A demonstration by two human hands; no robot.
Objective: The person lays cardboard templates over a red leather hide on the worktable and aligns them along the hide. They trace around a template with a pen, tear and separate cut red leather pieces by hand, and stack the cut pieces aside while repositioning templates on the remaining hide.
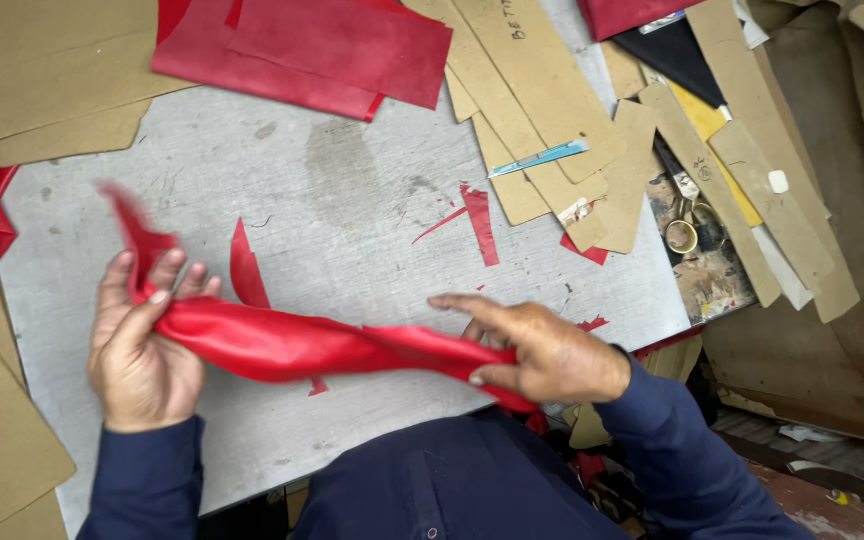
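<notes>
The person stands over a grey cutting board (352, 200), and everything here sits in relation to it. Stretched just above its near edge is a long twisted strip of red leather (302, 345), gathered into a rope-like roll. The left hand (142, 345) is closed around one end, fingers curled over it, with a loose tail of the strip blurred above the knuckles. The right hand (542, 350) pinches the other end between thumb and fingers, the forefinger stretched out flat along the top; the strip's end dips off the board's edge below that hand.

On the board's bare middle lie thin red offcuts (479, 222), slivers and a pointed scrap (245, 270), none in the way of the strip. At the board's far edge rest larger flat red leather sheets (302, 45). Brown cardboard patterns (552, 120) fan over the board's far right corner, one carrying a narrow light-blue strip (540, 157). More cardboard (42, 70) overlaps the far left corner and the left side. Just off the right edge, partly tucked under the patterns, scissors (684, 225) lie on a paint-spattered surface, and a small white sticker (778, 181) sits on one pattern beyond them. No containers show anywhere round the board.
</notes>
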